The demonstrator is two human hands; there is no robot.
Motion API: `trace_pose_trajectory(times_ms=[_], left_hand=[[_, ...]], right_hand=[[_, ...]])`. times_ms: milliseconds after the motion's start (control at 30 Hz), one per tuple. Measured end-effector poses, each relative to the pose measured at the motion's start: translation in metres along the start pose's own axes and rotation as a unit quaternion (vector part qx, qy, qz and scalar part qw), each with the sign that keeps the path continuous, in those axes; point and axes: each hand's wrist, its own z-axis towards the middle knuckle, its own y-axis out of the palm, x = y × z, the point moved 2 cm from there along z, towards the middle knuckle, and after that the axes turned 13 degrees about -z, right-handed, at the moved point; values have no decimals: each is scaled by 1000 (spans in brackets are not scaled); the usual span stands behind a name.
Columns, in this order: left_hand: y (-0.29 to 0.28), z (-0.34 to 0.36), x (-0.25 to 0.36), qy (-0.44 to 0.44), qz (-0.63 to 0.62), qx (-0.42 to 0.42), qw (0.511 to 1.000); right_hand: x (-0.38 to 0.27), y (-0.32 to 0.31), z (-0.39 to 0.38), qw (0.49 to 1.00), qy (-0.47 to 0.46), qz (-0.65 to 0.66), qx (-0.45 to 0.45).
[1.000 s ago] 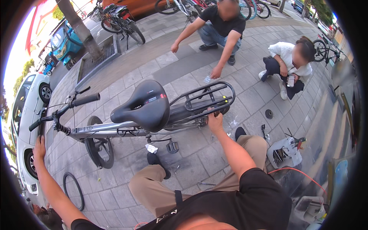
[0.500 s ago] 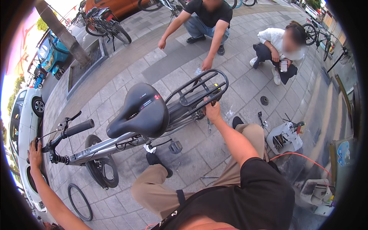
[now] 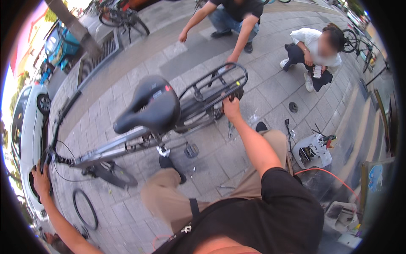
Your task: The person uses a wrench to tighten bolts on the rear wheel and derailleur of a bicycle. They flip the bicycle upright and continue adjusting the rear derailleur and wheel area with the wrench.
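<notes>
Across the grey paving (image 3: 139, 80), we have a white car (image 3: 31, 116) parked along our left and a blue three-wheeler (image 3: 59, 48) beyond it, near a tree trunk (image 3: 78, 29). Right before us is the grey bicycle (image 3: 111, 147), its handlebar (image 3: 60, 117) to our left, its rear rack (image 3: 204, 103) to our right, the black saddle (image 3: 150, 106) between.

Two people crouch on the far side. One in a black top (image 3: 237, 10) blocks the space behind the rack, a hand by its far end; whether it touches, we cannot tell. Another in a white top (image 3: 315, 42) sits farther right, well apart from the bicycle.

Near our right knee stands a pale tool box (image 3: 315, 153), an orange hose (image 3: 330, 175) curving past it. A loose tyre (image 3: 86, 209) lies flat by our left forearm.

Our right grip (image 3: 231, 108) is closed on the bicycle's tail, at the rack's near edge. Our left grip (image 3: 41, 182) is at the handlebar's near end; whether its fingers wrap round it, we cannot tell.

Our shoe (image 3: 172, 168) takes up the ground beside the pedal (image 3: 191, 150), with a white scrap (image 3: 163, 151) at its toe.
</notes>
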Motion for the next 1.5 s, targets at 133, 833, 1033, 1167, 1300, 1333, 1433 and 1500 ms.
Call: trace_pose_trajectory(times_ms=[133, 833, 1033, 1167, 1300, 1333, 1433, 1500], left_hand=[[12, -36, 24, -48, 47, -42, 997], [-24, -151, 49, -235, -333, -90, 909], [-25, -158, 92, -229, -311, -77, 919], [-7, -119, -13, -64, -170, -7, 983], [-8, -105, -82, -119, -165, -69, 977], [1, -88, -74, -65, -131, -63, 987], [28, -59, -37, -100, -169, -107, 975], [50, -49, -6, -129, -259, -167, 943]], right_hand=[[-18, -11, 9, 994, -61, -62, -60], [-11, -158, -57, 724, -28, -549, -417], [-18, -156, -69, 714, -44, -551, -430], [-22, -142, -47, 733, -77, -512, -441], [-88, -219, -11, 940, -58, -294, -164], [-89, -267, -2, 975, -53, -204, -74], [-45, -395, -2, 965, 58, -254, 21], [3, -472, -39, 917, 113, -381, 32]])
